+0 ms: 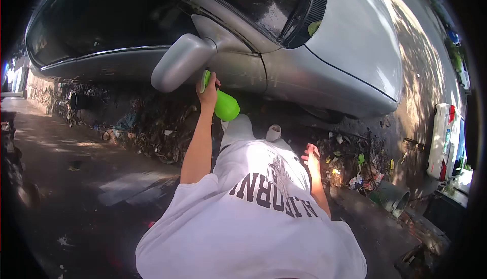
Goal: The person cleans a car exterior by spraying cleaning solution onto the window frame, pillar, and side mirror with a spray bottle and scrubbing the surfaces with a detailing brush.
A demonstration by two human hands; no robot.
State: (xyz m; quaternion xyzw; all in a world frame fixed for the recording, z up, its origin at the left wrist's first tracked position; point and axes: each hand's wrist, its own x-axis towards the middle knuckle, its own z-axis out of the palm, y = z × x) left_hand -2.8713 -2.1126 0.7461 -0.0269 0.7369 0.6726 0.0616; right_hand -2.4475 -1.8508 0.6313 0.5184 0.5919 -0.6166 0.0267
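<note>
My left hand (207, 95) is closed around the neck and trigger of a bright green spray bottle (227, 106). The bottle's green spray head (205, 80) points up toward the silver car (350, 30), just below its side mirror (185, 62). Behind the bottle is the car's grey door (238, 71); I cannot tell if the nozzle touches it. Low at my other side hangs my right hand (312, 158), its fingers loosely apart and nothing visible in them.
Dry leaves and litter (157, 137) line the ground beside the car. A tipped dark green bucket (393, 198) lies at the right, with a white car (440, 142) parked beyond it. A leaf (314, 28) rests near the windshield's base.
</note>
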